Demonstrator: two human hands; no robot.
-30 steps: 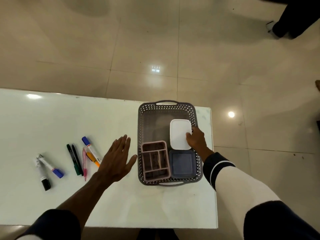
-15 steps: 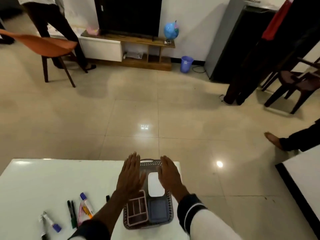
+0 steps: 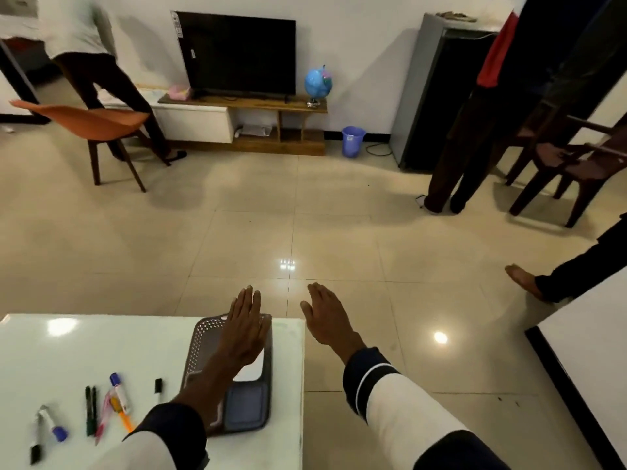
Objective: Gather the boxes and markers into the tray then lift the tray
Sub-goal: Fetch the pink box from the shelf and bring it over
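A grey perforated tray (image 3: 198, 347) sits at the right end of the white table (image 3: 101, 347). Inside it I see a white box (image 3: 251, 371) and a dark grey-blue box (image 3: 244, 407); the pink box is mostly hidden by my left forearm. My left hand (image 3: 244, 329) hovers flat and open over the tray. My right hand (image 3: 327, 317) is held flat and open beyond the table's right edge, over the floor. Several markers lie on the table to the left: a blue-capped marker (image 3: 118, 391), dark green markers (image 3: 90, 415), and a white marker (image 3: 51, 424).
A small black cap (image 3: 158, 385) lies left of the tray. Another white table (image 3: 590, 361) stands at the right. People stand further back, near an orange chair (image 3: 84, 122), brown chairs (image 3: 573, 164) and a TV stand (image 3: 244, 106).
The view has tilted up from the table to the room. My right hand let go of the white box and moved right off the table. My left hand moved over the tray.
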